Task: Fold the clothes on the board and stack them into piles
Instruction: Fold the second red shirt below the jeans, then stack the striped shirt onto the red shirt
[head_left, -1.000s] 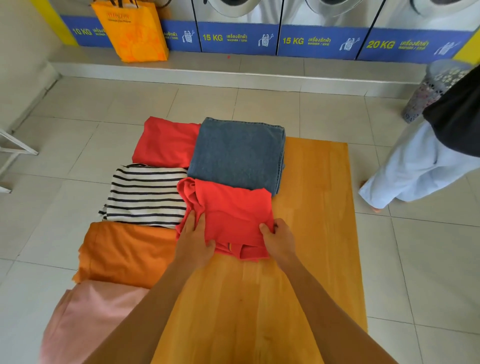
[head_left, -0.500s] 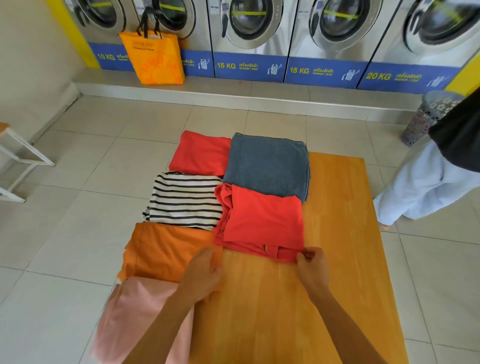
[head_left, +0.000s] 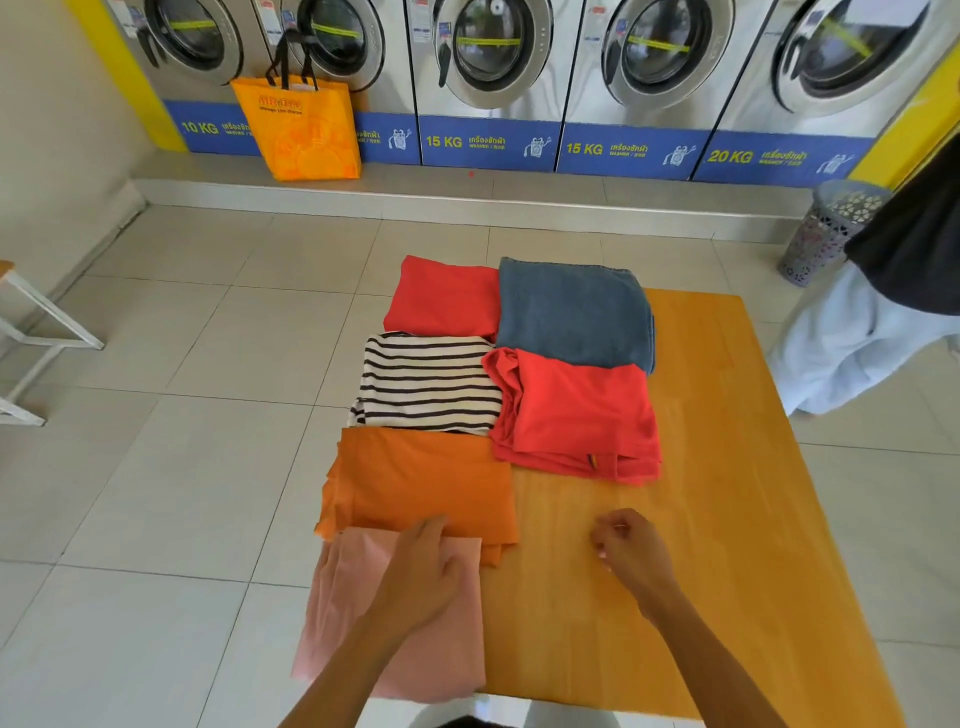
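On the wooden board (head_left: 727, 467) lie several folded clothes: a red one (head_left: 441, 296) at the far left, blue denim (head_left: 571, 312), a striped top (head_left: 426, 384), a folded red shirt (head_left: 576, 415), an orange garment (head_left: 415, 483) and a pink one (head_left: 353, 597) nearest me. My left hand (head_left: 421, 566) rests on the pink garment with fingers reaching the orange one's near edge. Over the bare board hovers my right hand (head_left: 628, 551), fingers loosely curled, holding nothing.
A row of washing machines (head_left: 493, 62) lines the far wall, with an orange bag (head_left: 301, 124) on the step. A person in light trousers (head_left: 857, 338) stands at the right beside a grey basket (head_left: 826, 228). A white frame (head_left: 31, 338) stands at the left.
Both hands let go of the folded red shirt and drew back toward me. My left hand moved left onto the pink garment. The view tilted up, showing more of the machines.
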